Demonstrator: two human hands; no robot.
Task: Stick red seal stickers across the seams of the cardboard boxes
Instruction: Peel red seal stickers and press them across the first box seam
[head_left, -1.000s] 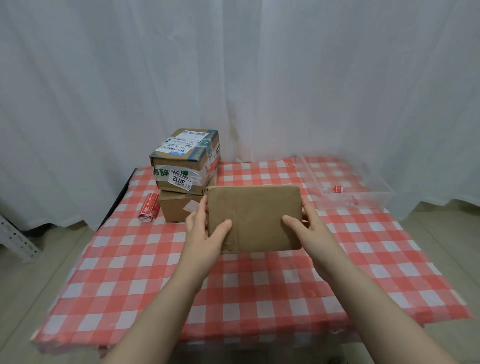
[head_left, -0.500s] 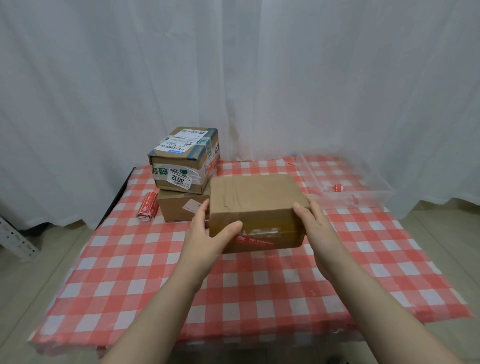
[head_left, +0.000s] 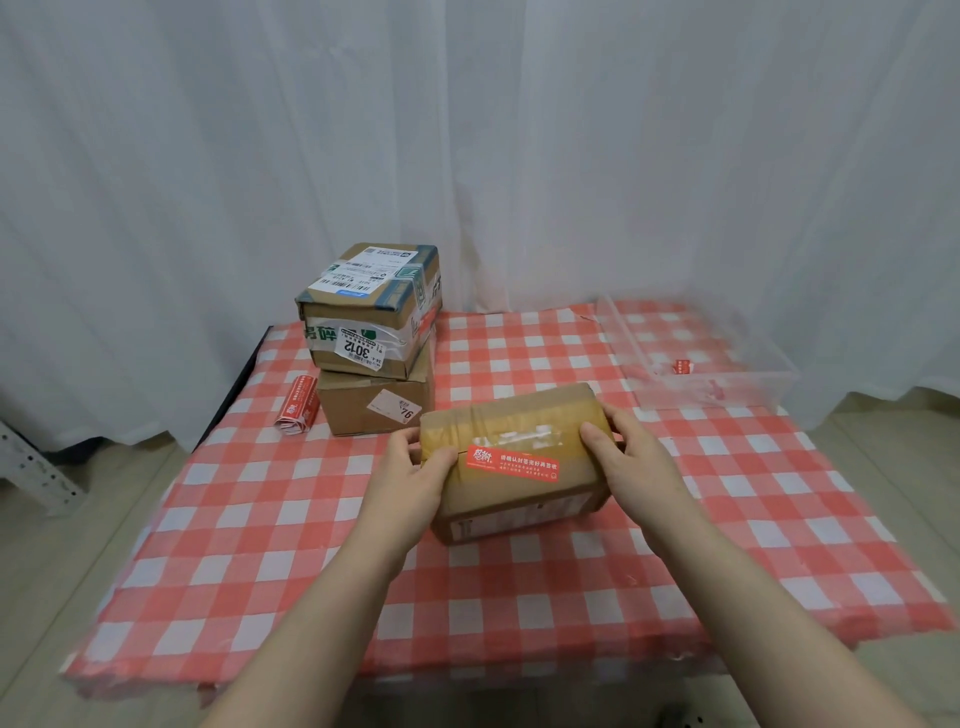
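A: While we are gripping the cardboard box (head_left: 511, 462) at both ends, left hand (head_left: 415, 470) curled round the left end with the thumb on top, right hand (head_left: 631, 460) wrapped round the right end, it is sitting tilted near the middle of the surface (head_left: 260, 545).

B: We are seeing a red seal sticker (head_left: 511, 462) already lying along the top face, over the taped seam. We are judging this box done, so we are setting it down flat and clear.

A: Agreed. We are keeping thumbs off the sticker edge so it is not lifting.

B: We are noting two stacked boxes (head_left: 371, 338) just behind on the left, close to the held box's corner, so we are steering wide of them.

A: We are also noting the sticker roll (head_left: 297, 405) left of that stack, and the clear tray (head_left: 691, 364) at the back right holding small red scraps. Nothing is blocking the front.
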